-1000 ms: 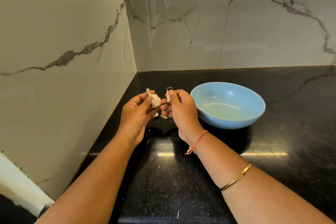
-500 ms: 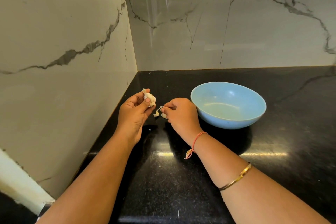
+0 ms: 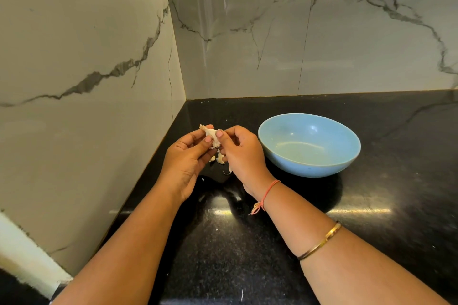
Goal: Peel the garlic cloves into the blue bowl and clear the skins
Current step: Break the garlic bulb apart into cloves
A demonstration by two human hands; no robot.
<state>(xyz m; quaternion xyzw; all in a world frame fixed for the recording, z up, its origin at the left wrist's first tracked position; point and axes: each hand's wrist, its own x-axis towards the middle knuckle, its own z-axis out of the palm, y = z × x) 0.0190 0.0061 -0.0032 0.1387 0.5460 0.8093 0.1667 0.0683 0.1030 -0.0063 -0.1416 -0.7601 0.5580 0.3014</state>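
Note:
A small white garlic piece [image 3: 211, 134] with papery skin sits between both hands, above the black counter. My left hand [image 3: 187, 161] holds it from the left with thumb and fingers. My right hand [image 3: 241, 153] pinches its right side with the thumb on top. Below the hands, a few loose garlic bits and skins [image 3: 220, 158] lie on the counter, partly hidden by my fingers. The blue bowl [image 3: 285, 156] stands just right of my right hand and looks empty.
The black stone counter [image 3: 371, 205] runs into a corner of grey marble walls [image 3: 86, 57] at the left and back. A white speck lies near the counter's front edge [image 3: 242, 294].
My right hand dropped to the counter by the loose bits, then rose back to the garlic in my left hand and now pinches it.

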